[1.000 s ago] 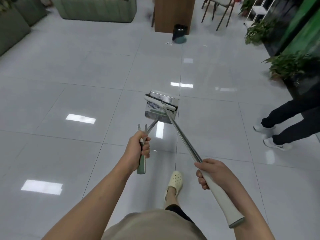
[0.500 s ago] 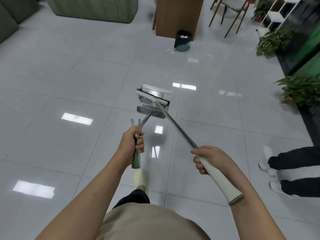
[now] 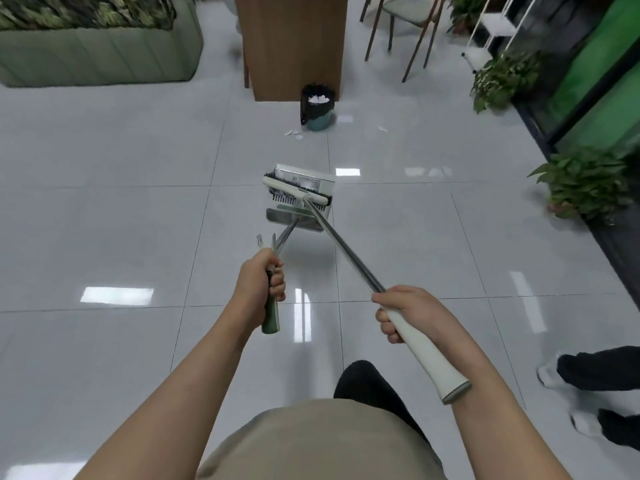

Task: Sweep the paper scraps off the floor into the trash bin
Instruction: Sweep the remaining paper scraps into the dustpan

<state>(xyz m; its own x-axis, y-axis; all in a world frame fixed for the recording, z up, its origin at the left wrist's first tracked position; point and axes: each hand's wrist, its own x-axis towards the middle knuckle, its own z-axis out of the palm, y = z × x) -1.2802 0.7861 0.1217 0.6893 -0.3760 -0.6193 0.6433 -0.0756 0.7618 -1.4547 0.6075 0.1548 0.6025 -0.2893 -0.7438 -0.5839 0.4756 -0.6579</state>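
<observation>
My left hand (image 3: 260,283) grips the green handle of a metal dustpan (image 3: 300,199), which hangs above the floor ahead of me. My right hand (image 3: 405,313) grips the white handle of a broom (image 3: 343,251); its head lies across the dustpan's mouth. A small teal trash bin (image 3: 317,106) with a black liner and white paper inside stands farther ahead, against a wooden cabinet. A few white paper scraps (image 3: 293,134) lie on the tiles just left of the bin. Another scrap (image 3: 382,128) lies to its right.
The wooden cabinet (image 3: 294,43) stands behind the bin, with chair legs (image 3: 412,39) to its right. A green planter sofa (image 3: 97,53) is at far left. Potted plants (image 3: 585,181) line the right wall. Another person's legs and shoes (image 3: 588,393) are at right.
I have walked forward: the bin and cabinet are nearer and larger. The other person's legs have slid back to the lower right. Both hands keep their grips.
</observation>
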